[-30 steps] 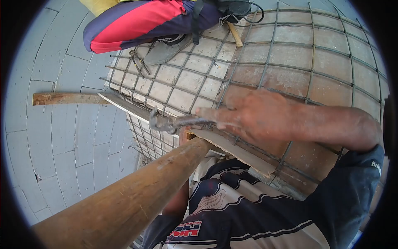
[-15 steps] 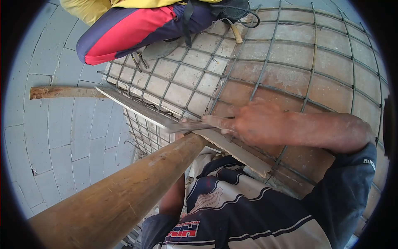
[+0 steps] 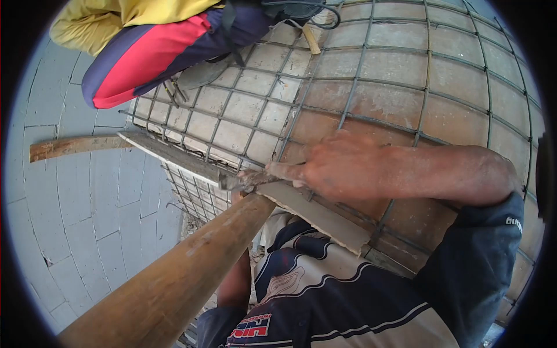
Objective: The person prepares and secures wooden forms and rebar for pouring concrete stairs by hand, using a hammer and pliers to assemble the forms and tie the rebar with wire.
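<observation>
My right hand (image 3: 333,165) is closed around the handle end of a hammer-like metal tool (image 3: 246,180), whose head lies over the board near the pole's top. The narrow grey board (image 3: 180,156) runs diagonally along the edge of the rebar mesh (image 3: 264,98). A second flat strip (image 3: 316,214) continues toward my shirt. The thick round wooden pole (image 3: 174,272) rises from the lower left to meet the boards. Of my left hand (image 3: 237,196), only a small part shows beside the pole top, under the board; its fingers are mostly hidden.
A co-worker in a yellow top and purple and red trousers (image 3: 151,58) sits at the upper left. Near them are pliers (image 3: 174,93), a round grey disc (image 3: 203,72) and a wooden handle (image 3: 311,39). A wooden plank (image 3: 81,147) juts left over grey blockwork (image 3: 116,203).
The view has shifted, so most things appear further left and the co-worker slightly lower. The tool in my right hand, blurred before, now shows more sharply against the board.
</observation>
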Demonstrator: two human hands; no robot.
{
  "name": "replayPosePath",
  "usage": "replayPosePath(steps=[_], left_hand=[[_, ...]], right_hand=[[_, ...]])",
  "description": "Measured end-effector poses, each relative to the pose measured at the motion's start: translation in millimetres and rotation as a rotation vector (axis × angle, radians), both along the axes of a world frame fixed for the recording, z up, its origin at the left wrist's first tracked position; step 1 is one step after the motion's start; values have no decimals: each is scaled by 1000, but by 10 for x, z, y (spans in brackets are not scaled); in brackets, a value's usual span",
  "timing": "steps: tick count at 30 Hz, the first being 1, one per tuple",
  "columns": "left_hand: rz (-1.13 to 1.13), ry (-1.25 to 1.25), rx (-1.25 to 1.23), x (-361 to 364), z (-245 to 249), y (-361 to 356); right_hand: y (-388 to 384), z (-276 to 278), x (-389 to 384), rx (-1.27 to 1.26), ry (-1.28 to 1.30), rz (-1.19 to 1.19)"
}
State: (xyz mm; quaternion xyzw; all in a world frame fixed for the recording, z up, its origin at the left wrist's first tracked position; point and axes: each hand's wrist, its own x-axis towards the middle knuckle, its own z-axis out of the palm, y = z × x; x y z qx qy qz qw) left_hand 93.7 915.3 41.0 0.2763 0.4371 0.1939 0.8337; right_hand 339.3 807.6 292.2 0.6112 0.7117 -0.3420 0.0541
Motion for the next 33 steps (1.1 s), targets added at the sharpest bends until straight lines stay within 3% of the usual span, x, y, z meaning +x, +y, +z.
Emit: replayPosePath(steps=[4,6,16,24,27,33], left_hand=[[-16,59,38,1,-42,3],[-36,82,42,21,-48,8],[-96,171,60,-158,19,18],[-139,174,77,-173,-28,1],[-153,159,95,-172,-46,28],[-218,104,138,-133,-166,173]], right_hand=[[6,-41,44,-95,61,-28],[-31,-120,55,164,82,-29],[-56,-155,62,270,137,39],[-37,-99,69,197,139,-70],[39,-109,52,58,98,-61],[127,12,9,46,46,-23]])
